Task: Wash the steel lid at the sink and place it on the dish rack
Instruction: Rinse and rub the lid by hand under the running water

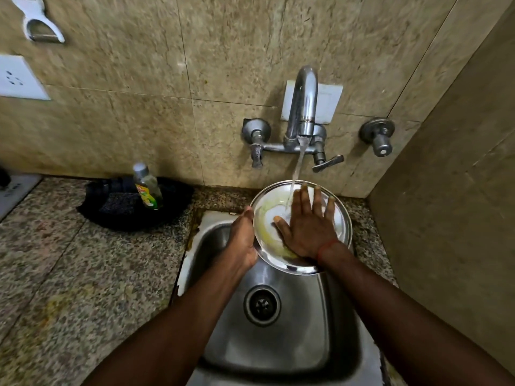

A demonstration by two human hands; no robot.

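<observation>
The steel lid (302,227) is held tilted over the back part of the sink (281,316), right under the faucet (303,107), inner face toward the camera. Water (296,174) runs from the spout and lands on the upper middle of the lid, close to the fingertips of the right hand. There's yellowish greasy residue smeared over the left side and bottom of the lid's surface.

The left hand (242,240) is clamped on the lid's left rim, thumb over the edge, fingers hidden behind it. The right hand (306,229) lies flat on the lid's face, palm down, fingers spread apart and not gripping anything. A red thread (324,247) sits on that wrist.

The sink drain (262,305) is visible below the lid. On the speckled granite counter (69,274) to the left, a small bottle (147,186) with a yellow-green label stands in a black tray (133,204) against the tiled wall. The whole shot is a bit motion-blurred, so the label isn't readable.
</observation>
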